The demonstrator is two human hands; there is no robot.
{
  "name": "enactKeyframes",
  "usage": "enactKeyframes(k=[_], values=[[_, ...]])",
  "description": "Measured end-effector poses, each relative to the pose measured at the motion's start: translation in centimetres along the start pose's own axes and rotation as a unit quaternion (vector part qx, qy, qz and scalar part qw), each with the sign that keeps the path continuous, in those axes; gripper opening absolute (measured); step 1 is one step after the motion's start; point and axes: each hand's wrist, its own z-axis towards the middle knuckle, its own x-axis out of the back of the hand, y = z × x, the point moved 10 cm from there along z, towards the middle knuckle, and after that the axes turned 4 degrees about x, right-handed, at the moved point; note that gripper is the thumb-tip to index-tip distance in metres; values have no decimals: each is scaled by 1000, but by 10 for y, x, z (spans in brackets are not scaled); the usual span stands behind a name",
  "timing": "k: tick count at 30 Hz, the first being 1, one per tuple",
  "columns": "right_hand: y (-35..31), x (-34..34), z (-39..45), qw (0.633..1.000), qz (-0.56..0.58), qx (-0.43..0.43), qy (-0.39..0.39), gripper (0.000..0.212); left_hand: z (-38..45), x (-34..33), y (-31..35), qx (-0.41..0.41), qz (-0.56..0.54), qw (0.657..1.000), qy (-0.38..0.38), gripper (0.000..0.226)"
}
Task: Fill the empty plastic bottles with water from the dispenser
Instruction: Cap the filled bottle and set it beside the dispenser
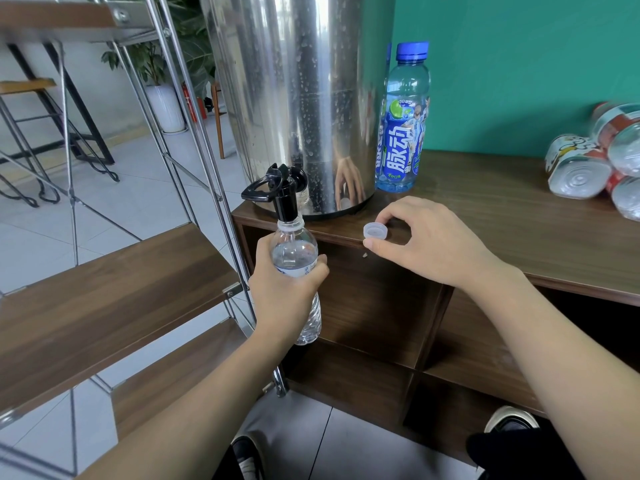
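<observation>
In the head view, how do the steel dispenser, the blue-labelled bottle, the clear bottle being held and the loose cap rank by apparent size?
Largest to smallest:
1. steel dispenser
2. blue-labelled bottle and clear bottle: alike, and the clear one is partly hidden by the left hand, so unranked
3. cap

A wooden cabinet top (502, 216) carries a steel dispenser (298, 98) at 11 o'clock, a blue bottle (401, 126) just beside it, a white cap (375, 231) near the front edge, and stacked bottles (595, 161) lying at 3 o'clock.
</observation>
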Motion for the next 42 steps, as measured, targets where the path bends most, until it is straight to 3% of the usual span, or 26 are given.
enactKeyframes(k=[42], values=[[-2, 0, 0, 1000, -7, -9, -9, 36, 0, 0, -1, 0, 6, 1000, 0, 55]])
